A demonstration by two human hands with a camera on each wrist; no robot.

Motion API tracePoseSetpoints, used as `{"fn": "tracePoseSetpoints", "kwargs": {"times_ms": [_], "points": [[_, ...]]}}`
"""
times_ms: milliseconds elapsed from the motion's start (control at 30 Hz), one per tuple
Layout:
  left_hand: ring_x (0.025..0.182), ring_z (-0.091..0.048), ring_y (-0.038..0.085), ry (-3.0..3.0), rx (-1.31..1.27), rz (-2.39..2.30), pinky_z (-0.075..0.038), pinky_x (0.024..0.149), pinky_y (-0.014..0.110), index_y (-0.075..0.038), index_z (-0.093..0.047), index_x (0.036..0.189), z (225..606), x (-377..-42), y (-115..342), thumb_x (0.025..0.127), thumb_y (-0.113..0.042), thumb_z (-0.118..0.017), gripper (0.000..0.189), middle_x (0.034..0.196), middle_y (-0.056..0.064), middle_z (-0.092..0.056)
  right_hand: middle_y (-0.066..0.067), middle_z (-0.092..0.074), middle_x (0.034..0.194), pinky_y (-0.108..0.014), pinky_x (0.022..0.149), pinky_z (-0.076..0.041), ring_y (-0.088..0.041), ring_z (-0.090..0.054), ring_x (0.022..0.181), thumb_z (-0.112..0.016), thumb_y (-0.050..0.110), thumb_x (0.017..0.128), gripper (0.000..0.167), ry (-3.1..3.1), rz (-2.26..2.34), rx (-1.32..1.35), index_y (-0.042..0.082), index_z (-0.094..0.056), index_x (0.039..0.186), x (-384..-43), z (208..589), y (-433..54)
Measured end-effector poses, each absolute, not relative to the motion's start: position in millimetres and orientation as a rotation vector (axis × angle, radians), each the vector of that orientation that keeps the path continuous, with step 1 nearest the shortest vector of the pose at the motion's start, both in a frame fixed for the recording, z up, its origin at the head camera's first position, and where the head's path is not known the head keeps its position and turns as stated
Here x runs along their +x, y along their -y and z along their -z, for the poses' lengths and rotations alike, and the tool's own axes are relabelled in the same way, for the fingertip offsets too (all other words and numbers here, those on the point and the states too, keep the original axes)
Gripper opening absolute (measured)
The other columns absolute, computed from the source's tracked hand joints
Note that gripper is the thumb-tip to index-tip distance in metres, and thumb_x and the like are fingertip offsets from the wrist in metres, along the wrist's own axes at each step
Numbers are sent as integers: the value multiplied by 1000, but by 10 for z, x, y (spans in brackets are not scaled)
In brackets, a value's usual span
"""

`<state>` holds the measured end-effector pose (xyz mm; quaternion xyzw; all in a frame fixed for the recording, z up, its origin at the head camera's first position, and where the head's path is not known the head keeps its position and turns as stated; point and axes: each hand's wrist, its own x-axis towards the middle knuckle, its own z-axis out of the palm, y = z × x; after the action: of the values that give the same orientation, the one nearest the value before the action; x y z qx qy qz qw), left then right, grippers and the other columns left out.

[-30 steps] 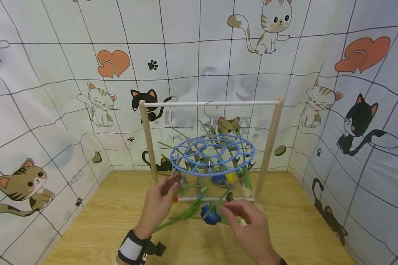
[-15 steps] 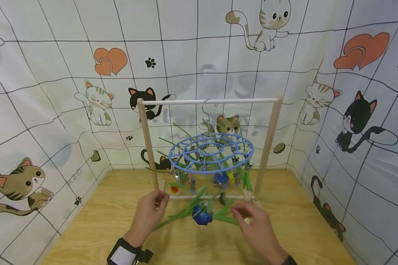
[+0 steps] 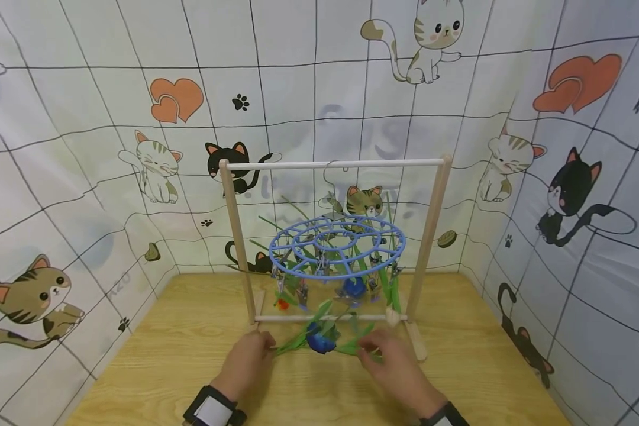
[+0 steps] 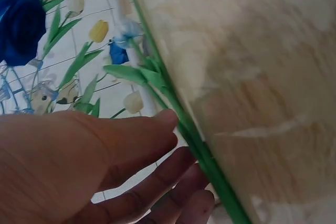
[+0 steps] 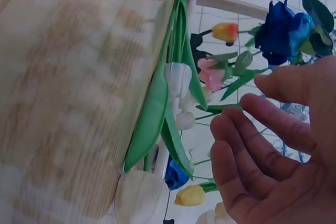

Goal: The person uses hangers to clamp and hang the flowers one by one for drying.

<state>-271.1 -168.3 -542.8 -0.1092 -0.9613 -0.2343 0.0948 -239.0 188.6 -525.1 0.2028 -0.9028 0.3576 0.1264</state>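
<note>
Several green stems [image 4: 210, 166] of artificial tulips lie along the table under the drying ring. My left hand [image 3: 247, 362] is at their left end; in the left wrist view its thumb and fingertips come right up to the stems, with the fingers loosely bent. Toward the other end is my right hand [image 3: 393, 365], fingers relaxed and parted, nothing between them in the right wrist view. Beside it lie a long green leaf [image 5: 149, 124] and a white tulip head [image 5: 139, 198]. A blue rose [image 3: 320, 338] hangs head-down between my hands.
A blue round clip hanger [image 3: 346, 275] hangs from the white bar [image 3: 287, 165] of a wooden stand [image 3: 431, 236]. Several flowers dangle from its clips, among them an orange tulip [image 5: 226, 32] and a yellow tulip [image 5: 190, 195]. Cat-print cloth walls surround the wooden table [image 3: 154, 367].
Both hands have come down from the hanger to the tabletop stems; the left has let go near the clips. The hanger has turned slightly and the blue rose has swung left.
</note>
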Motion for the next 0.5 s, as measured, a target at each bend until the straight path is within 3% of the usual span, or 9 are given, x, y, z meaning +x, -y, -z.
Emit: {"fn": "tracePoseSetpoints", "kwargs": {"times_ms": [200, 333, 500], "points": [[83, -70, 12, 2844, -364, 622, -63, 72, 32, -11, -86, 101, 5469, -2704, 1689, 93, 4, -90, 17, 93, -1, -74, 0, -82, 113, -38, 87, -71, -15, -79, 102, -89, 18, 104, 14, 2647, -1065, 710, 13, -86, 117, -2386, 5285, -1827], [84, -68, 11, 2832, -387, 643, -62, 74, 30, -12, -86, 95, 5478, -2710, 1695, 93, 7, -86, 19, 92, -1, -72, 2, -82, 114, -34, 86, -69, -17, -80, 103, -88, 21, 106, 13, 2654, -1038, 758, 15, -85, 117, -2363, 5273, -1803], [84, -70, 11, 2822, -404, 691, -62, 74, 30, -12, -84, 93, 5463, -2717, 1692, 91, 6, -90, 19, 90, -2, -75, 6, -82, 114, -28, 83, -66, -15, -80, 102, -87, 22, 108, 13, 2689, -1044, 760, 16, -86, 119, -2341, 5253, -1780]]}}
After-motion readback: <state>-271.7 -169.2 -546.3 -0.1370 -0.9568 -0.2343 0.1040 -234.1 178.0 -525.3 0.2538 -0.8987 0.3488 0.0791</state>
